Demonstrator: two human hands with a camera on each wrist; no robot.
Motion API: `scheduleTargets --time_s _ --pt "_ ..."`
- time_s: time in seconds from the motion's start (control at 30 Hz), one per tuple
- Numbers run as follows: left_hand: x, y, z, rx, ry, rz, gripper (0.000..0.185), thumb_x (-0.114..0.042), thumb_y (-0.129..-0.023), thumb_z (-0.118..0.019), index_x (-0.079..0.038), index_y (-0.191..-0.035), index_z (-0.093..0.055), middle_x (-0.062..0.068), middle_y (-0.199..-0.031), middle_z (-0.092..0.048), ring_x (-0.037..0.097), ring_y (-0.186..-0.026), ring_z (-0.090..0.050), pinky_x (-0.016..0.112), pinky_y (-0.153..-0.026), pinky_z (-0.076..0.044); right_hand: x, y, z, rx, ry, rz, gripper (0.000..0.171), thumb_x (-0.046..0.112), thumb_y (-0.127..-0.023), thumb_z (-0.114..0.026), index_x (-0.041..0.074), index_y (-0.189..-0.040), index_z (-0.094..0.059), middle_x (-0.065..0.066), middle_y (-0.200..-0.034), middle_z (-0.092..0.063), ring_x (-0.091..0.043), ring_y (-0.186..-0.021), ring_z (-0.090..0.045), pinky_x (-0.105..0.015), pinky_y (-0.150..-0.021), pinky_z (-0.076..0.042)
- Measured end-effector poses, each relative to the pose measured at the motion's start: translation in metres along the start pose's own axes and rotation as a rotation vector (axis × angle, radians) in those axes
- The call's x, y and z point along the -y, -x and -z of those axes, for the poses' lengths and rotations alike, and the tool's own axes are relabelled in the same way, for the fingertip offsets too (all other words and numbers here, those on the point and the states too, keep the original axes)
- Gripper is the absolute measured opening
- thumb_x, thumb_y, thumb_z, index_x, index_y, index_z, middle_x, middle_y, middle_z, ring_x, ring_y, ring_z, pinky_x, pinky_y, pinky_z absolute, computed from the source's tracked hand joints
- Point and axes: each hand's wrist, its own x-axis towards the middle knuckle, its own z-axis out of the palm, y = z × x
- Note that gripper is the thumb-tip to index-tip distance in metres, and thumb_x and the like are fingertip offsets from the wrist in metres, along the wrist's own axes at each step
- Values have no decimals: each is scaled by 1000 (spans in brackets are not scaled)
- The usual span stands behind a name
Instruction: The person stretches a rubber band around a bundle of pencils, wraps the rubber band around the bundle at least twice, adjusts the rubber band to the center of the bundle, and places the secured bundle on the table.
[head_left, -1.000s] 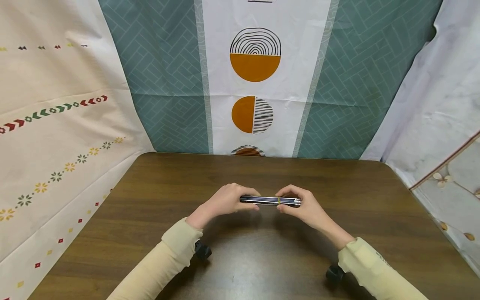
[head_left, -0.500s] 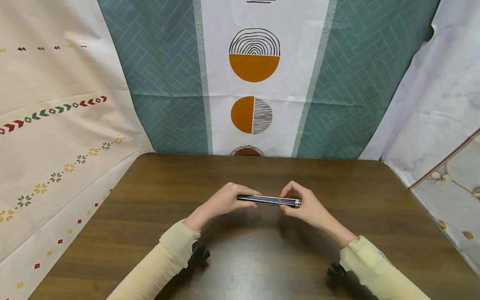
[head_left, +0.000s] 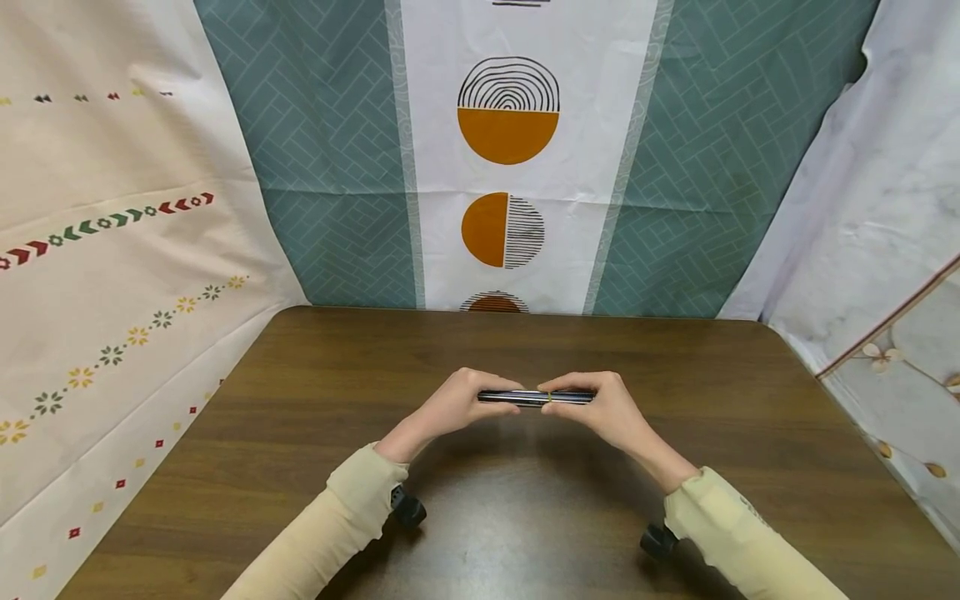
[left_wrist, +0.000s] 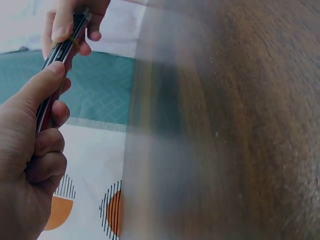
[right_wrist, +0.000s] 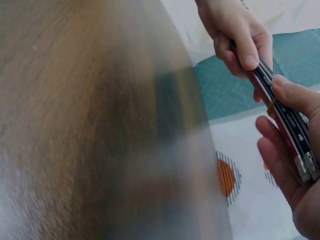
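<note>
A bundle of dark pencils [head_left: 531,398] is held level above the table, a thin yellow rubber band [right_wrist: 271,105] round it. My left hand [head_left: 453,402] grips the bundle's left end, thumb on the near side and fingers curled beneath, as the left wrist view shows. Toward the other end, my right hand [head_left: 613,414] holds the pencils close to the band, its thumb pressed on them. White eraser tips [right_wrist: 306,172] show at that end in the right wrist view. My palms hide parts of both ends.
Beneath my hands lies a brown wooden table [head_left: 480,508]. A patterned teal and white cloth [head_left: 345,167] hangs behind its far edge, with pale cloths at both sides. A small black device [head_left: 407,508] sits at each wrist.
My right hand's fingertips have moved left along the bundle, past the band. The bundle has levelled out from a slight tilt. My left hand keeps its grip, nearly in place.
</note>
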Motion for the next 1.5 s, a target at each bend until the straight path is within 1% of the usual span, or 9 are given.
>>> scheduleTargets --time_s 0.1,0.2,0.4,0.53,0.77,1.0,1.2,1.37,1.5 --pt "1 -1 1 -3 -9 5 26 -29 -89 -72 -21 -114 -74 -5 -105 -76 0 -84 -67 20 -75 -53 -1 0 5 58 29 23 45 33 -79 -83 28 -122 -70 -6 -120 -72 -14 -96 -71 -25 -76 -56" --pt "1 -1 3 -8 -8 24 27 -28 -88 -74 -20 -113 -75 -5 -105 -76 1 -83 -67 20 -74 -52 -2 -3 13 102 55 63 48 26 -81 -82 27 -126 -64 -8 -123 -70 -13 -103 -69 -25 -80 -55" --pt "0 0 5 -5 8 50 28 -27 -87 -76 -20 -114 -75 -4 -104 -76 1 -82 -67 20 -74 -52 -1 -10 23 147 116 101 29 12 -82 -80 19 -101 -59 -2 -93 -66 -14 -80 -65 -27 -69 -53" --pt "0 -2 4 6 10 46 27 -28 -87 -76 -20 -113 -75 -5 -103 -76 1 -83 -67 20 -74 -52 1 -11 21 170 152 116 26 11 -82 -79 19 -96 -59 1 -87 -65 -14 -77 -63 -26 -68 -52" --pt "0 -6 2 12 20 17 25 -28 -87 -76 -20 -111 -76 -5 -103 -76 0 -82 -66 20 -73 -52 2 -10 13 128 101 95 26 6 -79 -79 18 -93 -61 0 -84 -68 -14 -74 -65 -26 -67 -52" --pt "-2 -7 0 12 13 41 26 -24 -86 -77 -20 -112 -76 -6 -103 -76 0 -79 -65 19 -72 -51 0 -8 12 105 78 76 26 7 -79 -80 19 -95 -64 -2 -85 -68 -16 -72 -65 -27 -64 -52" --pt "-2 -6 -5 10 5 63 28 -27 -87 -75 -19 -114 -75 -5 -106 -76 1 -84 -68 19 -74 -52 -6 -6 5 48 69 45 23 19 -80 -83 20 -100 -74 -3 -91 -75 -12 -76 -70 -26 -67 -54" --pt "0 -4 -10 34 14 69 30 -31 -89 -73 -20 -117 -74 -4 -112 -75 3 -97 -71 20 -82 -54 -9 -4 -4 25 126 23 34 37 -78 -84 26 -109 -77 2 -101 -78 -6 -84 -71 -23 -70 -55" --pt "0 -4 -9 13 0 63 28 -28 -87 -75 -20 -114 -75 -4 -108 -76 4 -92 -71 20 -79 -54 -8 -4 -4 30 133 69 45 35 -76 -84 22 -118 -73 0 -107 -76 -7 -88 -72 -22 -72 -55"
